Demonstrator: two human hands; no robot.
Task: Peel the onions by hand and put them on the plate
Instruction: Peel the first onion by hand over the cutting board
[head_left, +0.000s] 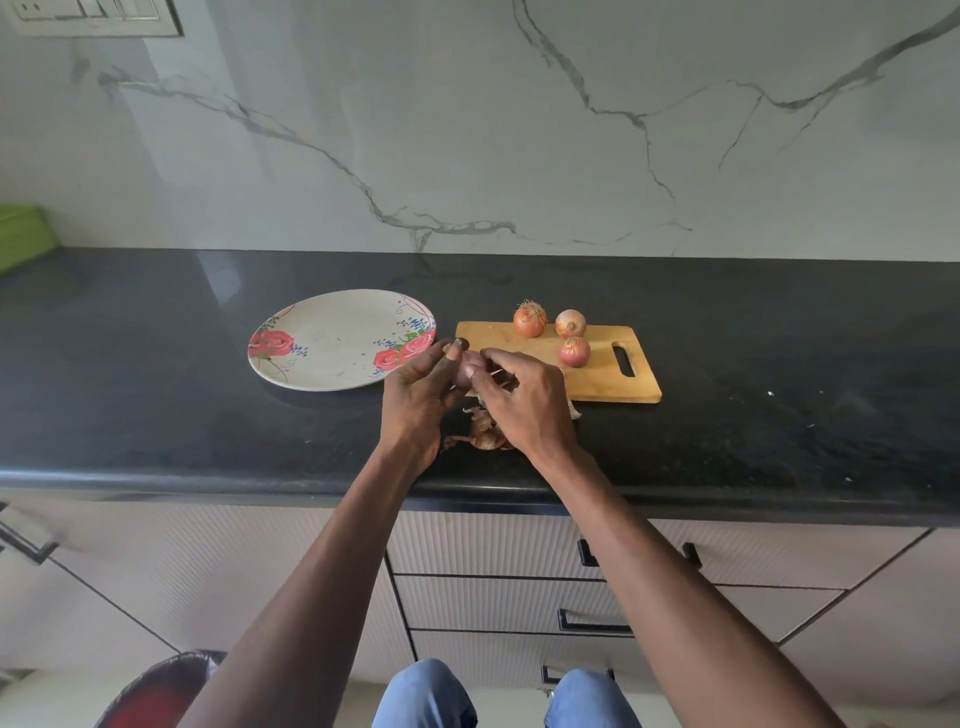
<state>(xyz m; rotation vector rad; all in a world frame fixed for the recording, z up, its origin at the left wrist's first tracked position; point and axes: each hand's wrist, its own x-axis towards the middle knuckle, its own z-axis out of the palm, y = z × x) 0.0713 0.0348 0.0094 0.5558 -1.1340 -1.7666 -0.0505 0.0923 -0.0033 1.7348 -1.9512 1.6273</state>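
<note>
A pale pink, partly peeled onion (469, 367) is held above the counter between both hands. My left hand (423, 397) grips it from the left, fingers curled round it. My right hand (519, 400) pinches a strip of skin at its right side. Three unpeeled onions (530, 319) (570, 323) (574, 352) sit on a wooden cutting board (613, 387). A flowered plate (332, 338) lies left of the board with nothing on it. Loose brown onion skins (485, 435) lie on the counter beneath my hands.
The black stone counter (779, 405) runs wall to wall, with its front edge just below my wrists. A green box (23, 234) stands at the far left. Drawers with dark handles (592, 621) are below the counter.
</note>
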